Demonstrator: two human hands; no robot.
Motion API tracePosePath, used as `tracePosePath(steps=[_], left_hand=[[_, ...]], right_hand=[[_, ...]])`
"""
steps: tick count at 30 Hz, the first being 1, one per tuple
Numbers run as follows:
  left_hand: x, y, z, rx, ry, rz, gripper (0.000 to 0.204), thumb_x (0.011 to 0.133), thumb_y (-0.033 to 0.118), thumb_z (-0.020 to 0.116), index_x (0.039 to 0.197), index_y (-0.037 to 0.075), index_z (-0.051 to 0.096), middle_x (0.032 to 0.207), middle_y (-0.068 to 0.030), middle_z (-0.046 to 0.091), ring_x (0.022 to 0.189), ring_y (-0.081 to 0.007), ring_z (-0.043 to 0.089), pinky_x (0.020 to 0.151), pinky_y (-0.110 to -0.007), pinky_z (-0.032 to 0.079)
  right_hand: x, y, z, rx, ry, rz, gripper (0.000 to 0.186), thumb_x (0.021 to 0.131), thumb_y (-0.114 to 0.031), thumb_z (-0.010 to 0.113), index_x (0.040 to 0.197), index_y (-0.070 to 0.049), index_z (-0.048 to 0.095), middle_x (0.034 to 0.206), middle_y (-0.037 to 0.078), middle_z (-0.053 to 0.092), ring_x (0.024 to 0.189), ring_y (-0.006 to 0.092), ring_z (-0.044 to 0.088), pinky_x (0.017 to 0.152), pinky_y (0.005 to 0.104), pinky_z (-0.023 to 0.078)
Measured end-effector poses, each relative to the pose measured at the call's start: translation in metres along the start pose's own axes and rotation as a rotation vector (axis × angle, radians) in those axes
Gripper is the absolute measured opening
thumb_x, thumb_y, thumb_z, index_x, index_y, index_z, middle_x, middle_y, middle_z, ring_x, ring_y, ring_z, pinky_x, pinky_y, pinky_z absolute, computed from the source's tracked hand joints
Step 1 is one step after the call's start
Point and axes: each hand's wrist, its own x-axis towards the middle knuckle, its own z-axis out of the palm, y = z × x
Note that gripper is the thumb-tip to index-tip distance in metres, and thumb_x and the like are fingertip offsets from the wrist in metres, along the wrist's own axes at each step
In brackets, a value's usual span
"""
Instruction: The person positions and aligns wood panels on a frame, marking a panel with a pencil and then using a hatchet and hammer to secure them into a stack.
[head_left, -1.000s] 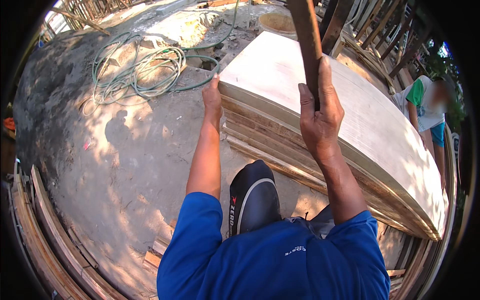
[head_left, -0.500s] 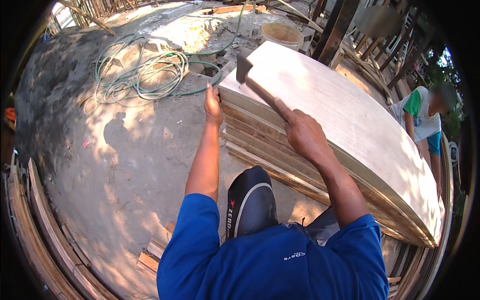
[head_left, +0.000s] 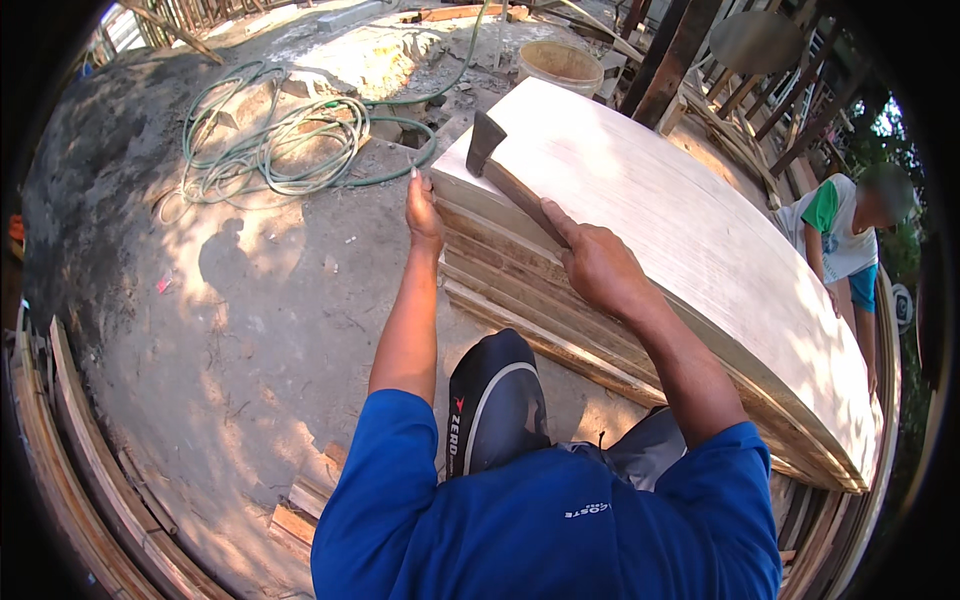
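Note:
My right hand (head_left: 606, 270) grips the wooden handle of a hammer (head_left: 524, 196), its index finger stretched along the handle. The dark hammer head is over the near left corner of a pale, wide board (head_left: 650, 190); I cannot tell whether it touches. This board lies on top of a stack of wooden boards (head_left: 560, 290). At the left end of the stack, my left hand (head_left: 424, 216) holds the edge, thumb up, its other fingers partly hidden.
At the far right a person (head_left: 850, 230) leans over the board with hands at its edge. A coiled green hose (head_left: 310, 150) lies on the ground beyond my left hand. A bucket (head_left: 562, 65) stands behind the board. Long timber strips (head_left: 95, 430) lie at the left.
The hammer head has come down slightly toward the board's corner, with my right hand lowering a little. My left hand stays at the edge. The view has shifted slightly.

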Motion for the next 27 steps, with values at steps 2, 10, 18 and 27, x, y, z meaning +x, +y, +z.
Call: tracePosePath(steps=[2, 10, 18, 27], left_hand=[[-0.002, -0.005, 0.014, -0.017, -0.007, -0.024, 0.061, 0.107, 0.048, 0.037, 0.131, -0.002, 0.061, 0.135, -0.0159, 0.064, 0.126, -0.0275, 0.058, 0.112, -0.039, 0.038], [-0.019, -0.01, 0.038, 0.213, 0.029, -0.008, 0.062, 0.109, 0.047, 0.037, 0.14, -0.005, 0.053, 0.141, -0.0164, 0.057, 0.129, -0.0252, 0.054, 0.112, -0.039, 0.037], [-0.049, 0.036, 0.093, 0.718, 0.129, 0.354, 0.054, 0.108, 0.035, 0.047, 0.131, -0.013, 0.058, 0.138, -0.022, 0.059, 0.127, -0.0298, 0.055, 0.112, -0.04, 0.039], [-0.213, -0.033, 0.36, 1.046, -1.121, 0.657, 0.033, 0.096, 0.006, 0.066, 0.128, 0.0, 0.065, 0.133, -0.0206, 0.061, 0.127, -0.0352, 0.056, 0.106, -0.045, 0.045]], right_hand=[[0.005, 0.022, 0.003, -0.041, -0.117, 0.032, 0.064, 0.096, -0.015, 0.061, 0.157, -0.019, 0.041, 0.095, 0.022, 0.068, 0.088, 0.0403, 0.068, 0.078, 0.0507, 0.053], [-0.013, 0.035, -0.002, 0.163, -0.222, 0.086, 0.067, 0.092, -0.005, 0.05, 0.157, -0.017, 0.042, 0.095, 0.024, 0.068, 0.089, 0.0413, 0.067, 0.08, 0.051, 0.051], [-0.095, 0.138, -0.065, 0.191, -0.163, 0.319, 0.049, 0.093, -0.027, 0.06, 0.14, -0.017, 0.062, 0.117, 0.018, 0.072, 0.111, 0.0346, 0.068, 0.094, 0.0467, 0.054], [-0.227, 0.228, -0.059, -0.126, 0.846, 0.298, 0.022, 0.095, -0.016, 0.066, 0.114, -0.007, 0.073, 0.106, 0.013, 0.068, 0.101, 0.0327, 0.067, 0.087, 0.0444, 0.053]])
